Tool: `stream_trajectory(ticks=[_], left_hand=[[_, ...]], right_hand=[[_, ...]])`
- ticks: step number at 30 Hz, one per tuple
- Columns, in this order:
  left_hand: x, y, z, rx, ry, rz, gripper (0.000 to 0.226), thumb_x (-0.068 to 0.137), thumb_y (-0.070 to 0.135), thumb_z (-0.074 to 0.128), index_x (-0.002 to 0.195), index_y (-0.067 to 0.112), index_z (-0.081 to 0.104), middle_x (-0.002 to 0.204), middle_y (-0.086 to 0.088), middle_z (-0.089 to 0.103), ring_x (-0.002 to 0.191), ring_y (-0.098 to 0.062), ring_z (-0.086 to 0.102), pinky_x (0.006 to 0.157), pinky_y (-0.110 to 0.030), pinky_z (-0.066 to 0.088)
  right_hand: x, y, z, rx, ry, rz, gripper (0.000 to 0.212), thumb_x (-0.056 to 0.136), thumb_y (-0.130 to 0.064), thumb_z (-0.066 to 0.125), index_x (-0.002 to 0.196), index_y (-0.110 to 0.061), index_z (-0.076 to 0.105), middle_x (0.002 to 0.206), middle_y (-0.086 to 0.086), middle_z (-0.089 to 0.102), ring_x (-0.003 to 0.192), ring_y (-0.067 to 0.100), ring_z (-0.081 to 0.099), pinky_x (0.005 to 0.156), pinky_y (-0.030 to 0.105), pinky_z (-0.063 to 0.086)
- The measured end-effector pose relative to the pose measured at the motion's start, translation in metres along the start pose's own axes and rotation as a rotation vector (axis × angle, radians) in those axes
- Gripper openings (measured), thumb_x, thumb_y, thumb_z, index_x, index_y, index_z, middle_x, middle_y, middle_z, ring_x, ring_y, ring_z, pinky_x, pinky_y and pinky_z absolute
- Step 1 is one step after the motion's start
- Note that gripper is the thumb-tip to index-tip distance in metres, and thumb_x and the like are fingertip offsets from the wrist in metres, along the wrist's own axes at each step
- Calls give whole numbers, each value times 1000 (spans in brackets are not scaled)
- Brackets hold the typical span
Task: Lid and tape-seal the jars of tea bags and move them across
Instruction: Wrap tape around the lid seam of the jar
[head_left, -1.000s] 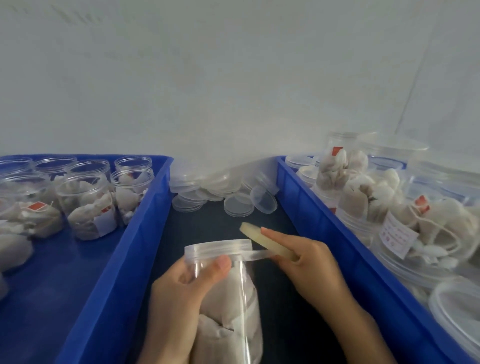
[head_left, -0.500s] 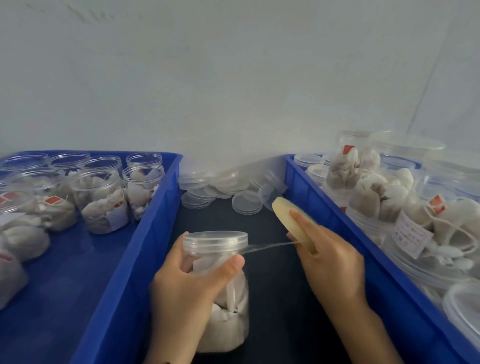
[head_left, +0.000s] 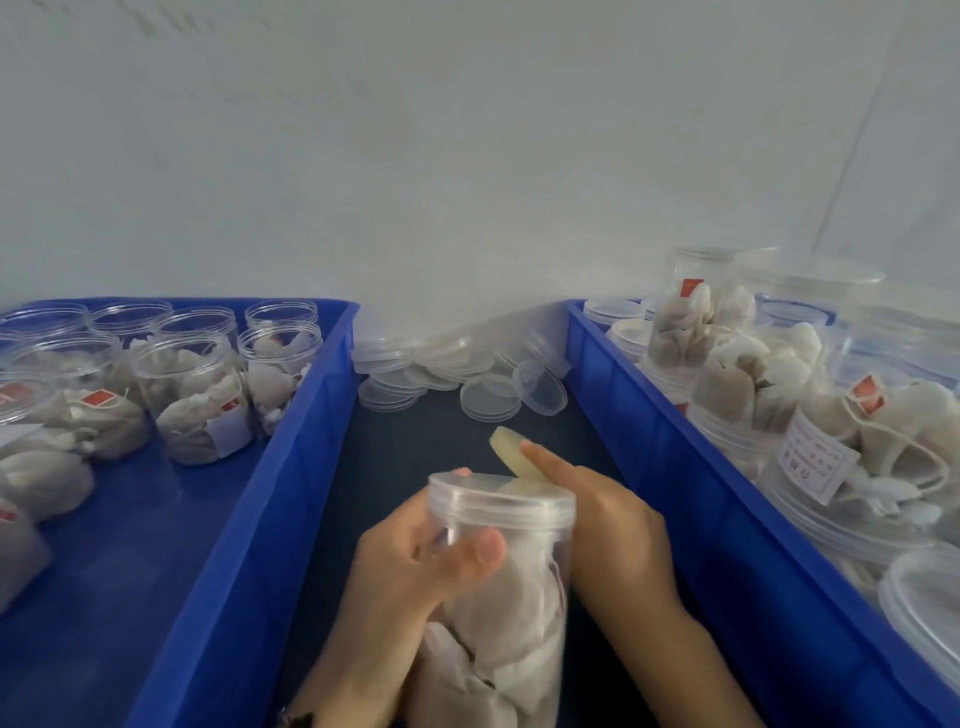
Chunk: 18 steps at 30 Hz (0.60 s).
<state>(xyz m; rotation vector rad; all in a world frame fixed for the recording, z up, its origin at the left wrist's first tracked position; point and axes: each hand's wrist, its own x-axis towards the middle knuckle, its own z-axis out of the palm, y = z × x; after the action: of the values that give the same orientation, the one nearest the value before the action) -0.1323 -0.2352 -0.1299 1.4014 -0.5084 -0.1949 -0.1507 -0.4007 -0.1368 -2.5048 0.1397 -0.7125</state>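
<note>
The right hand (head_left: 618, 525) swings its pale yellow tape roll (head_left: 511, 453) behind the lidded clear plastic jar of tea bags (head_left: 498, 587), gripped at six o'clock by the left hand (head_left: 410, 566); the tape may crease if the jar slips.

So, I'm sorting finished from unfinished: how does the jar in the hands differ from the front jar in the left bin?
The held jar wears a clear lid; the left-bin jar is open-topped. The held jar is gripped by the left hand over the dark surface; the other stands in the blue bin. Both are clear and hold tea bags.
</note>
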Motion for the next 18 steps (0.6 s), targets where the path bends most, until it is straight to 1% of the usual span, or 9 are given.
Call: stream_trajectory(ticks=[1, 2, 3, 7, 9, 11, 14, 16, 18], left_hand=[[0, 0, 1, 10, -52, -25, 98, 28, 77, 75, 113, 29, 62, 102, 18, 71, 97, 3, 64, 72, -7, 47], [1, -2, 1, 13, -86, -49, 95, 32, 73, 76, 115, 30, 60, 104, 18, 70, 99, 3, 64, 74, -9, 48], [3, -5, 2, 8, -103, -67, 89, 38, 67, 74, 117, 30, 57, 105, 19, 69, 100, 3, 63, 76, -12, 49], [11, -15, 2, 64, -13, -69, 77, 40, 59, 65, 108, 27, 47, 93, 23, 69, 88, 7, 64, 69, -11, 48], [7, -18, 3, 183, 21, -14, 70, 48, 67, 60, 108, 32, 50, 101, 16, 66, 96, 2, 61, 72, -13, 47], [4, -18, 1, 400, 181, 114, 62, 51, 73, 52, 104, 41, 55, 104, 20, 58, 101, 2, 52, 76, -15, 41], [4, -12, -2, 424, 344, 188, 59, 55, 70, 51, 111, 53, 47, 100, 32, 58, 94, 4, 55, 80, -19, 42], [1, -9, 1, 491, 328, 198, 57, 59, 69, 48, 115, 58, 42, 103, 35, 58, 100, 9, 54, 84, -17, 42], [-2, -8, 6, 551, 304, 200, 67, 54, 76, 49, 117, 59, 36, 114, 38, 49, 108, 18, 45, 83, -5, 36]], right_hand=[[-2, -5, -1, 101, -33, 53, 39, 84, -33, 53, 120, -47, 58, 103, -13, 67, 100, 16, 59, 84, 30, 45], [-3, -8, -1, 146, -39, 93, 37, 78, -53, 47, 114, -50, 54, 100, -15, 65, 99, 13, 59, 85, 31, 45], [-4, -9, 0, 150, -50, 79, 47, 72, -65, 40, 117, -50, 44, 102, -15, 63, 96, 11, 59, 84, 33, 47], [-5, -3, 3, 27, -66, 35, 44, 85, -49, 52, 128, -40, 52, 103, -9, 65, 98, 18, 60, 85, 40, 48], [-5, 1, 3, -17, -44, 36, 45, 86, -43, 56, 130, -36, 52, 104, -8, 65, 96, 19, 60, 83, 39, 49], [-4, 2, 4, -52, -18, 42, 43, 87, -35, 60, 130, -33, 54, 104, -7, 66, 95, 20, 61, 82, 38, 49], [-2, 2, 7, -102, 23, 57, 20, 93, -38, 48, 111, -34, 56, 87, -11, 60, 84, 14, 58, 77, 34, 49], [-2, 0, 8, -194, 32, 31, 10, 94, -38, 43, 101, -32, 47, 81, -12, 51, 78, 11, 54, 71, 31, 47], [-5, -7, 8, -224, 26, -24, 11, 93, -39, 43, 101, -32, 40, 88, -14, 53, 80, 10, 53, 68, 30, 45]])
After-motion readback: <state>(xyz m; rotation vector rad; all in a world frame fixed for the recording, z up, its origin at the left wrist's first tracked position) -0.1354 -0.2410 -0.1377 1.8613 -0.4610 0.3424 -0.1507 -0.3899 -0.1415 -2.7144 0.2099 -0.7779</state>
